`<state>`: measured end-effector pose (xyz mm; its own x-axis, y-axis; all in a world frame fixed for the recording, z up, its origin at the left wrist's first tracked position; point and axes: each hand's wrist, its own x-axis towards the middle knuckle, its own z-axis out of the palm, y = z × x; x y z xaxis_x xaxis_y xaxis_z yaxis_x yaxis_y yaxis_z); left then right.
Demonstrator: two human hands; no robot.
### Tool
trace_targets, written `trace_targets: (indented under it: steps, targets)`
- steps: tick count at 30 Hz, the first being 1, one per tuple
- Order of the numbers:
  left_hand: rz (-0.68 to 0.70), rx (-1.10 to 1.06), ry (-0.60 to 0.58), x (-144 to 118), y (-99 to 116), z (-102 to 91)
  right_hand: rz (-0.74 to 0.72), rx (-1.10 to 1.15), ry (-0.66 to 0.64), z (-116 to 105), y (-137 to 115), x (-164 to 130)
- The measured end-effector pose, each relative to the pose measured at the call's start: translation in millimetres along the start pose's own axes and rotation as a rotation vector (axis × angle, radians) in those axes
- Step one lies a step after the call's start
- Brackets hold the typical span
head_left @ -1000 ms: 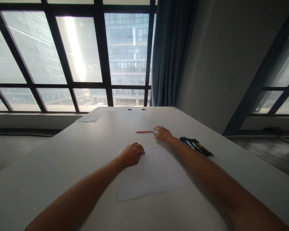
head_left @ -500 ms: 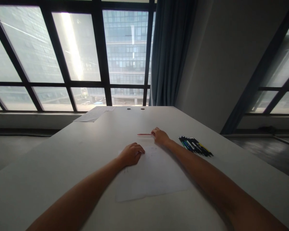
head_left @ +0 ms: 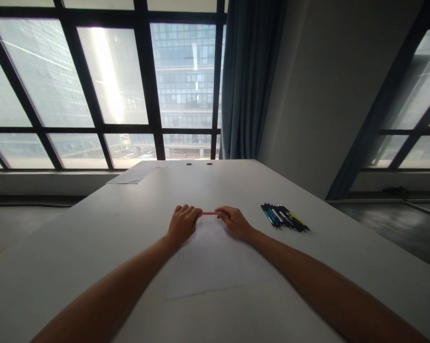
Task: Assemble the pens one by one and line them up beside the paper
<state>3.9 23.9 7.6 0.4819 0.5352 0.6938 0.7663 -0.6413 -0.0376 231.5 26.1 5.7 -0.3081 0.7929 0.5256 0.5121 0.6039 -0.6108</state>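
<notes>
We faced a broad window (head_left: 111,85) with dark frames, a blue-grey curtain (head_left: 249,81) hanging at its right edge and a plain wall (head_left: 325,95) beside that. Below it ran the long white table (head_left: 93,228), matt and pale, with two small round holes (head_left: 199,164) near its far edge and a few loose papers (head_left: 136,172) at the far left corner. A white sheet (head_left: 215,267) lay flat in front of us, between our forearms. We could not tell whether anything was marked on it. A row of dark pens (head_left: 284,216) lay on the table to the right, well apart from the sheet and untouched. Our left hand (head_left: 182,223) and right hand (head_left: 233,221) met just over the sheet's far edge, fingers curled narrow. Each pinched one end of the thin red pen (head_left: 209,213), which ran level between them. So we judged the pen was in hand, with no tip on the paper yet.
</notes>
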Motion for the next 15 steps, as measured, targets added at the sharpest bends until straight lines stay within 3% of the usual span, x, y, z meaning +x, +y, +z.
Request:
trace_targets:
  steps: [7, 15]
  targets:
    - [-0.048, -0.017, -0.009, -1.9, -1.9, 1.1, 0.076, -0.12, 0.031, -1.0, 7.2, 0.4]
    - [-0.053, 0.037, 0.028, -0.4, 2.0, -0.9, 0.1, -0.201, -0.068, -2.1, 1.5, 0.7]
